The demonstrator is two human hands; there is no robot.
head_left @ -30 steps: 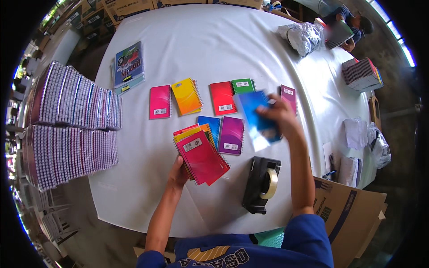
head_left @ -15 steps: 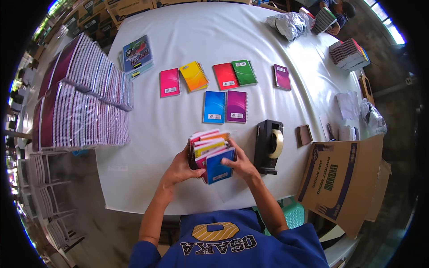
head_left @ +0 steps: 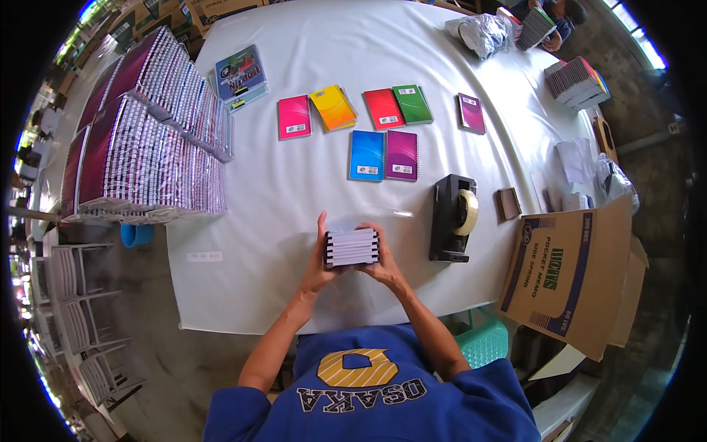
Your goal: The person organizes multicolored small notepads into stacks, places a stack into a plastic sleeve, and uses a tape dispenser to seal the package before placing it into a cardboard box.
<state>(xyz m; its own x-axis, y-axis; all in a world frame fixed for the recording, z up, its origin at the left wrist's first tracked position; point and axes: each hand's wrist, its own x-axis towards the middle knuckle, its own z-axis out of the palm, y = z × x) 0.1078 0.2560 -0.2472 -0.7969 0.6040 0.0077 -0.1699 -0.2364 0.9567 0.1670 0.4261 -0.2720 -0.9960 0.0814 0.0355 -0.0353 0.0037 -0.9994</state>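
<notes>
A squared stack of small spiral notebooks (head_left: 353,248) is between my hands, its white page edges facing up and dark bindings at the sides. My left hand (head_left: 317,258) presses on the stack's left side, the index finger pointing up past it. Around the right side curls my right hand (head_left: 382,259), with fingers over the far edge. Farther off lie loose pocket notebooks: pink (head_left: 294,118), yellow (head_left: 333,108), red (head_left: 384,109), green (head_left: 412,104), blue (head_left: 367,156) and purple (head_left: 401,156). Another purple notebook (head_left: 471,113) lies apart to the right.
A black tape dispenser (head_left: 452,219) stands right of my hands. Tall stacks of wrapped notebooks (head_left: 151,158) fill the table's left side. An open cardboard box (head_left: 549,276) is at the right edge, beside a green stool (head_left: 482,339). Another person (head_left: 549,26) handles notebooks at the far right.
The notebooks in my hands were uneven with coloured covers showing; now they are squared up and turned so the page edges face up. The whole view has shifted slightly.
</notes>
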